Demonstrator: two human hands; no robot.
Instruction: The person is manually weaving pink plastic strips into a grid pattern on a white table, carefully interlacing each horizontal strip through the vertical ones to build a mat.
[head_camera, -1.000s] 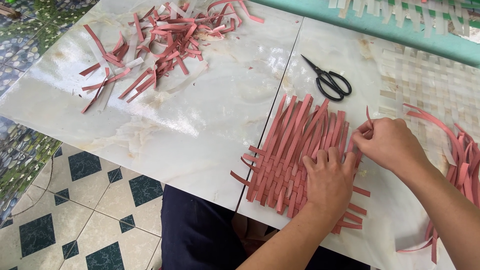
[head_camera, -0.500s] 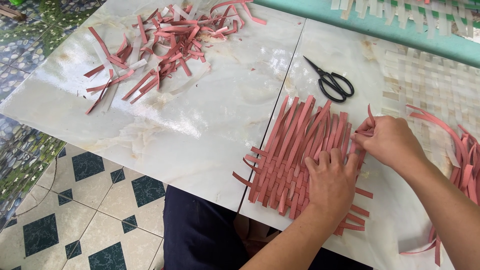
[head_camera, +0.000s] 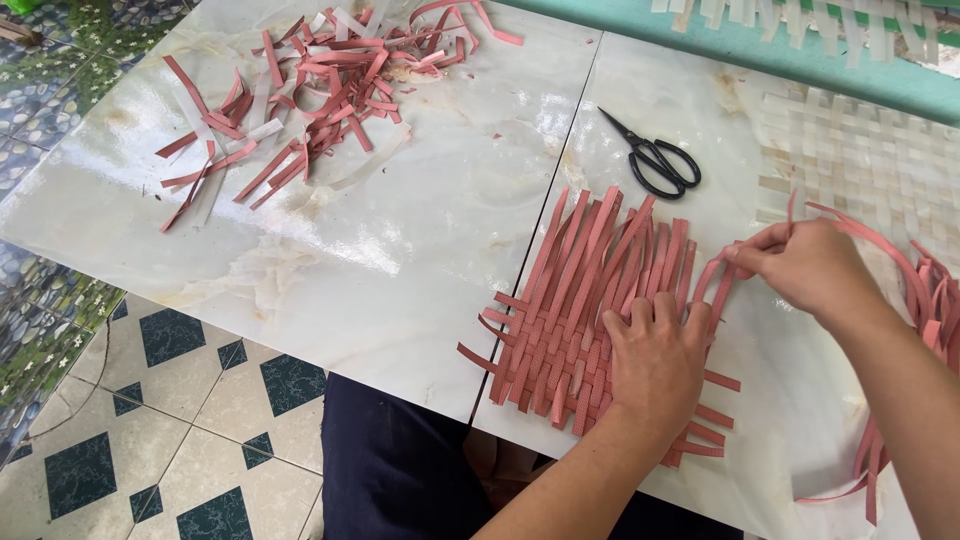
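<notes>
Head view: left hand (head_camera: 655, 365) lies spread flat on the pink woven strip mat (head_camera: 585, 300) at the table's near edge; right hand (head_camera: 805, 265) pinches a strip's end (head_camera: 715, 275); holding the weave down firmly keeps it tight

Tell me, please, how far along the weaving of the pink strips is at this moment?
Done: the lower part of the pink mat is already interlaced. In hand: the left hand presses the woven area flat, and the right hand pinches a pink strip at the mat's right edge. Left: the upper strip ends lie loose, unwoven. Scissors lie unused beyond the mat.
</notes>
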